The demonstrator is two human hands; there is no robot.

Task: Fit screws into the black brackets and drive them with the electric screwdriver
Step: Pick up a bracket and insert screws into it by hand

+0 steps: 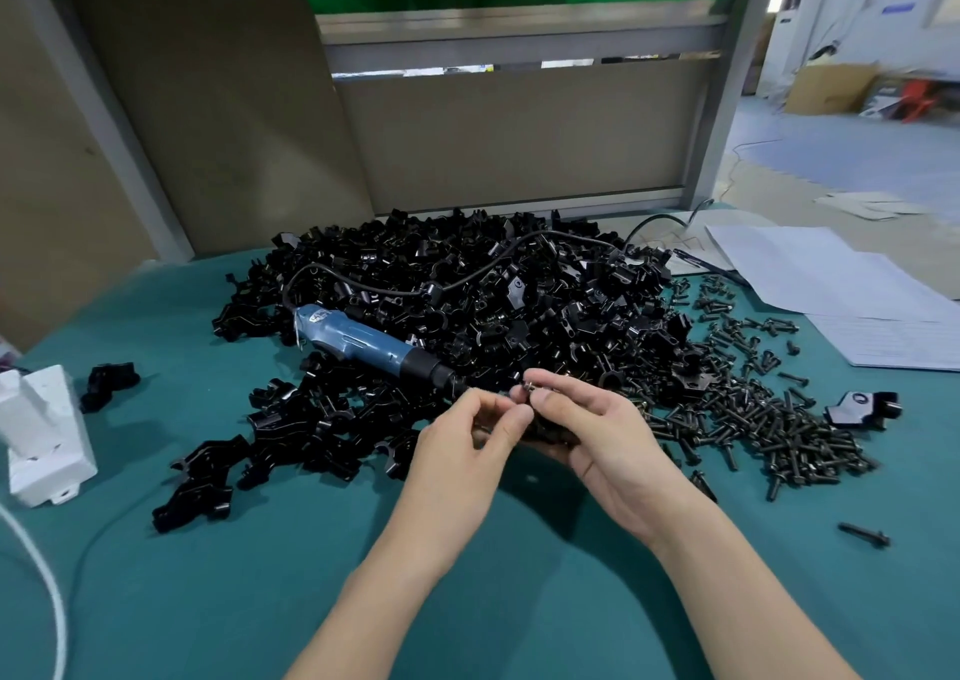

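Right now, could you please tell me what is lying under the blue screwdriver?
The screwdriver lies on the bracket pile, its tip hidden behind the left hand. What lies beneath those brackets is covered.

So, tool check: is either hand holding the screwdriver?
No, the screwdriver lies on the bracket pile, gripped by neither left hand nor right hand.

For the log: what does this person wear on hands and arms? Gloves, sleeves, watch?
Nothing visible. The left hand and right hand are ungloved, no ring showing; both forearms are bare to the frame's edge, with no sleeve, watch or band.
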